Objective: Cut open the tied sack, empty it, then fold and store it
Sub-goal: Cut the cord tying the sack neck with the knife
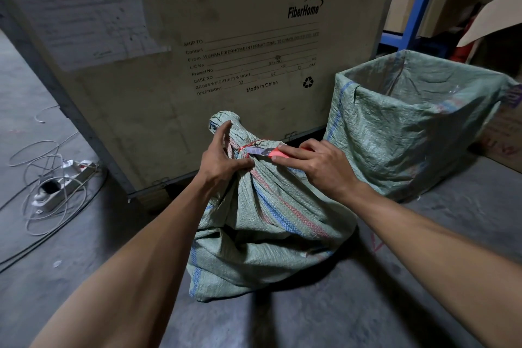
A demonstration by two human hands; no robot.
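the step in hand looks like cutting the tie, so the blade should slide away from the holding hand and only nick the string, not the cloth or skin. on the left, the left hand (223,159) squeezes the bunched neck of the sack (262,223), thumb and lower fingers closed on the cloth, one finger lifted. the red tie (255,142) sits just right of those fingers, very close. the tip of the knife (264,152) touches the tie. further right, the right hand (316,165) has its fingers closed around the red knife handle. the sack rests on the floor (423,234), with an open sack (409,121) standing beside it.
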